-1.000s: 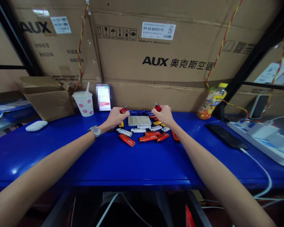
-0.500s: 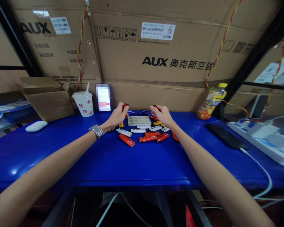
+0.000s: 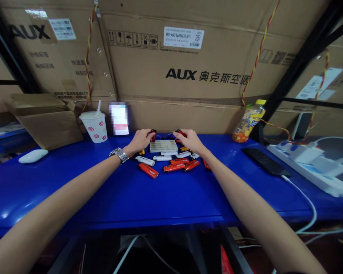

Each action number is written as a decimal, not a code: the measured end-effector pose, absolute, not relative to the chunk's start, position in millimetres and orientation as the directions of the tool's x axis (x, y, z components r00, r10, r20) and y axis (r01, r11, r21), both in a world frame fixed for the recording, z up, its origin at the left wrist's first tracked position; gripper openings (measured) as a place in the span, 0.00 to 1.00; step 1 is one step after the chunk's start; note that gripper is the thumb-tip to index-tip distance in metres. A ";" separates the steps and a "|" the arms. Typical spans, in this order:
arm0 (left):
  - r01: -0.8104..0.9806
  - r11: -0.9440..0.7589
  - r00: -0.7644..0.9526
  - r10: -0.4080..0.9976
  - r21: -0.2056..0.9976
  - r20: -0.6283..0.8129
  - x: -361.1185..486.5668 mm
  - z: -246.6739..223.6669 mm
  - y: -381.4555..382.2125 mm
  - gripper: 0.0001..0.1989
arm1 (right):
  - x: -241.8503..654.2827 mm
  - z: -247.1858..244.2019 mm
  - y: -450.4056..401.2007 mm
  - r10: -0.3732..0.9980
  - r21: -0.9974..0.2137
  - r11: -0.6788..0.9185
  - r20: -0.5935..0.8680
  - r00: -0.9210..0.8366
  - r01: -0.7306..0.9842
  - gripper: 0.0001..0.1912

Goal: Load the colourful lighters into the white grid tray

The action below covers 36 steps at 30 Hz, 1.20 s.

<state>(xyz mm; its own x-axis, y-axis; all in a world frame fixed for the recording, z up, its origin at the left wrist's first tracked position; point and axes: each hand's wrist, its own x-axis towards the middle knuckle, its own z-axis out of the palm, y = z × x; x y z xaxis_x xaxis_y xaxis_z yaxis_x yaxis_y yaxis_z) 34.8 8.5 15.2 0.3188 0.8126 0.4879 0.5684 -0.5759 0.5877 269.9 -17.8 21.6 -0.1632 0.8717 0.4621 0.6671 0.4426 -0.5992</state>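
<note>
My left hand [image 3: 141, 140] pinches a dark red lighter [image 3: 153, 136], which stands upright by the back left corner of a pale compartment tray [image 3: 163, 150]. On the tray's other side, my right hand [image 3: 191, 140] grips another red lighter [image 3: 181, 133], tilted and partly covered by the fingers. In front of the tray lie several white lighters, one of them [image 3: 162, 158] near its front edge. Nearer to me are several orange lighters, including one [image 3: 148, 170] at the left. Yellow lighters [image 3: 184, 148] and blue ones [image 3: 167, 136] are partly hidden around the tray.
A white cup with a straw [image 3: 94, 127] and a lit phone [image 3: 119, 118] stand at the back left; a white case [image 3: 33, 156] lies farther left. To the right are a drink bottle [image 3: 248, 121], a black phone [image 3: 267, 161] on a cable and a power strip [image 3: 308, 171]. Cardboard boxes [image 3: 177, 91] wall the back.
My left hand has come lower and closer to the tray, and its lighter has turned more upright. My right hand has shifted slightly toward the tray. The whole view has swung a little to the right.
</note>
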 end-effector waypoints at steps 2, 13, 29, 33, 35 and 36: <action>0.657 -0.553 0.308 0.817 0.513 0.487 34.2 14.9 11.0 0.16 | 270.0 17.9 -13.6 0.885 -0.671 0.441 0.437 -0.162 0.597 0.24; 0.619 -0.612 0.178 0.720 0.492 0.671 41.8 30.9 -9.5 0.08 | 258.1 11.0 -11.9 0.789 -0.703 0.605 0.594 -0.158 0.374 0.20; 0.680 -0.703 0.489 0.647 0.209 0.585 33.0 38.7 -8.7 0.14 | 264.5 17.8 -19.2 0.761 -0.570 0.588 0.630 -0.155 0.574 0.13; 0.715 -0.687 0.503 0.632 0.126 0.589 23.3 23.9 1.1 0.19 | 281.2 9.1 -8.7 0.793 -0.497 0.527 0.580 -0.189 0.689 0.10; 0.713 -0.689 0.495 0.625 0.129 0.604 23.0 18.3 3.9 0.19 | 285.4 4.7 -4.0 0.806 -0.429 0.501 0.548 -0.224 0.752 0.09; 0.710 -0.692 0.495 0.622 0.130 0.608 23.5 16.4 4.7 0.19 | 286.6 2.5 -1.9 0.811 -0.382 0.485 0.533 -0.241 0.787 0.09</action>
<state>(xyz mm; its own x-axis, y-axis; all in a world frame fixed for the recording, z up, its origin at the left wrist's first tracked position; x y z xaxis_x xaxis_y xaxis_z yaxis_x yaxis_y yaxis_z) 23.5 4.7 16.4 0.4945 0.6215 0.6076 0.7098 -0.6922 0.1304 286.6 -1.9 2.5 -0.2409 0.8111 0.5329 0.7866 0.4848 -0.3824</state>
